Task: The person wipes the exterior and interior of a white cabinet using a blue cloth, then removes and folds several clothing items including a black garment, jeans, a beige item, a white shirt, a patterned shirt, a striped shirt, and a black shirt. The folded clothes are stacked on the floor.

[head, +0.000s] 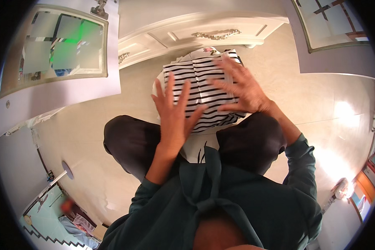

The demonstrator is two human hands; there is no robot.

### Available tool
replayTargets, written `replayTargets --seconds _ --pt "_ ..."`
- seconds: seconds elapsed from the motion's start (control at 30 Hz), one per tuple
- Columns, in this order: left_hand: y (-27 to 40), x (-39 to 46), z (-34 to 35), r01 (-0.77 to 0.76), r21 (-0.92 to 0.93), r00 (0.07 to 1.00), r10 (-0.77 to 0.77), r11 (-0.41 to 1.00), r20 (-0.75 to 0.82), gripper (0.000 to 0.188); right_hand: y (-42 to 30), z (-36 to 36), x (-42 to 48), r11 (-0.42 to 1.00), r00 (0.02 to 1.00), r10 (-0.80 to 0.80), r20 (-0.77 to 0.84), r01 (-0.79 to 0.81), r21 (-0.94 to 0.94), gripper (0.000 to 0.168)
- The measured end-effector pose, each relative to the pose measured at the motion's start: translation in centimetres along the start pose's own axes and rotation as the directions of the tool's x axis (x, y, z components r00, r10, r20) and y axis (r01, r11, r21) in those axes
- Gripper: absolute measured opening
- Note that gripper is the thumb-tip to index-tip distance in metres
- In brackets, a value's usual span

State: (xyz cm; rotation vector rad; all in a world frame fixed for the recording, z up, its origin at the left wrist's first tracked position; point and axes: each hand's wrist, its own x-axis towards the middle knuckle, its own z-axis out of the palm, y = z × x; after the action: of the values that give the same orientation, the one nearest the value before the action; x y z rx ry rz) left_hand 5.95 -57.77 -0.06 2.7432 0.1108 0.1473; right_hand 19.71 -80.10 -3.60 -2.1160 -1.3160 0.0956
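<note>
A folded black-and-white striped cloth (198,90) lies on top of a stack of fabric on the floor, between my knees and a white drawer front. My left hand (175,109) is spread over the left part of the striped cloth, fingers apart. Over its right part is my right hand (240,86), slightly blurred, with the fingers spread as well. Neither hand grips anything; whether the palms touch the cloth I cannot tell. White fabric with a floral print (207,51) sticks out at the stack's far edge.
Beyond the stack stands a white drawer front (162,40) with an ornate metal handle (217,35). Open cabinet doors with glass panes, one at left (112,84) and one at right (322,64), flank it. My knees in dark trousers (131,140) are on both sides near the stack.
</note>
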Motion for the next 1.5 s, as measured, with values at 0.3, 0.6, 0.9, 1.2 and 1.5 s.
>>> replayTargets --seconds 0.3,0.6,0.9,1.2,1.5 --pt "-0.9 0.4 5.9 0.054 0.035 0.991 -0.058 0.998 0.120 0.100 2.1 3.0 0.8 0.998 0.978 0.023 0.209 -0.012 -0.054 0.071" --pt "-1.9 0.0 9.4 0.066 0.095 0.994 -0.073 0.993 0.075 0.099 4.0 5.6 0.1 0.999 0.980 0.013 0.199 -0.019 0.027 0.072" --pt "-1.6 0.3 6.7 0.067 0.015 0.997 -0.068 0.998 0.030 0.104 2.0 2.5 -0.4 1.000 0.992 0.030 0.125 -0.029 -0.012 0.084" --pt "-1.4 0.2 5.5 0.039 -0.003 0.999 -0.038 0.999 0.028 0.103 0.5 1.3 -1.5 0.994 0.989 0.112 0.092 -0.112 0.001 0.086" --pt "-1.6 0.3 5.5 0.022 -0.054 1.000 -0.023 0.998 -0.013 0.098 0.8 0.8 -1.1 0.992 0.990 0.120 0.074 -0.122 0.027 0.089"
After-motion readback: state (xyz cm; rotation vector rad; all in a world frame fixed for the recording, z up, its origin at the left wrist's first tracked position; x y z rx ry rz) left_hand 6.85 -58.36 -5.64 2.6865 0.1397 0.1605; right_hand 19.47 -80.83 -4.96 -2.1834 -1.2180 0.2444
